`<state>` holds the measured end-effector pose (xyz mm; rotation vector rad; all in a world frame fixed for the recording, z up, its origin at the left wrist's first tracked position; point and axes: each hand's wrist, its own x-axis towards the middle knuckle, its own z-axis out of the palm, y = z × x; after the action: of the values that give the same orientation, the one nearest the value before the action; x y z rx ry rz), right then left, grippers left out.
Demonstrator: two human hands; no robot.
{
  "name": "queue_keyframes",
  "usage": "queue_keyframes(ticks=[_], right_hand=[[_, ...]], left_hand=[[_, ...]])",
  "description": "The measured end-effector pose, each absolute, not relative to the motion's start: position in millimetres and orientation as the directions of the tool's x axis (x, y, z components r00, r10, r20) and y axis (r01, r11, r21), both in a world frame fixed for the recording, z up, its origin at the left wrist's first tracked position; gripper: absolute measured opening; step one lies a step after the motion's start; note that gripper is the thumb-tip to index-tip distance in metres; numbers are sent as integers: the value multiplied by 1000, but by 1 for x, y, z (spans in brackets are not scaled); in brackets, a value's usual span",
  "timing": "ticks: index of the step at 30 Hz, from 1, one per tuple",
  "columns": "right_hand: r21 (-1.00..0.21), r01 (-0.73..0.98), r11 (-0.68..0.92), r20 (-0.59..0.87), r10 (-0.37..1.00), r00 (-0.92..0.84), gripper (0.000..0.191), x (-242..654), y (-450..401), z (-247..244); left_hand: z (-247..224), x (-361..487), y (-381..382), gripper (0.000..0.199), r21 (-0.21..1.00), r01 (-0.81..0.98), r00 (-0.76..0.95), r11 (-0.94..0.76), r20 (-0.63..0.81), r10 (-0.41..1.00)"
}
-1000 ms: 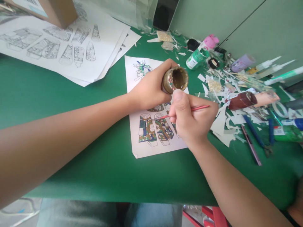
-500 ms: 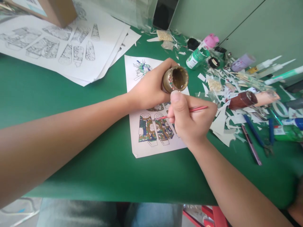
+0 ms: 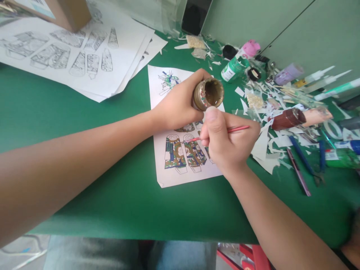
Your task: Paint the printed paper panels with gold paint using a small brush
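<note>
My left hand [image 3: 180, 103] is wrapped round a small paint jar [image 3: 200, 96], its open mouth tilted toward me and its inside coated with brownish-gold paint. In my right hand [image 3: 226, 140] a thin red paintbrush [image 3: 238, 128] is pinched, its tip down on the printed sheet [image 3: 168, 178]. That tip lies at the upper part of two patterned shapes coloured in brown, blue and green. Both hands rest over the sheet and cover its middle. At the sheet's upper left a partly coloured figure [image 3: 169, 80] shows.
Uncoloured printed sheets [image 3: 123, 48] lie at the upper left beneath a cardboard box [image 3: 74, 17]. To the right are paper scraps [image 3: 261, 146], a green paint jar [image 3: 233, 70], a dark red bottle [image 3: 288, 119], a purple pen [image 3: 298, 172] and blue-handled pliers [image 3: 302, 155]. A phone [image 3: 196, 17] leans at the back.
My right hand has shifted very slightly to the right with the paintbrush, whose tip stays near the same spot. The left hand and jar hold still.
</note>
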<state>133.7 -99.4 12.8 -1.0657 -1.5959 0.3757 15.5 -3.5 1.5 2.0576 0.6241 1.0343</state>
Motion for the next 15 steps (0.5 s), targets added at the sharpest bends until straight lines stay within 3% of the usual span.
queue_keyframes(ticks=[15], right_hand=[[-722,433,540,618,784,51,49,135,-98,13]], left_hand=[[0,16,-2,39,783,112,563,-612,458,688]])
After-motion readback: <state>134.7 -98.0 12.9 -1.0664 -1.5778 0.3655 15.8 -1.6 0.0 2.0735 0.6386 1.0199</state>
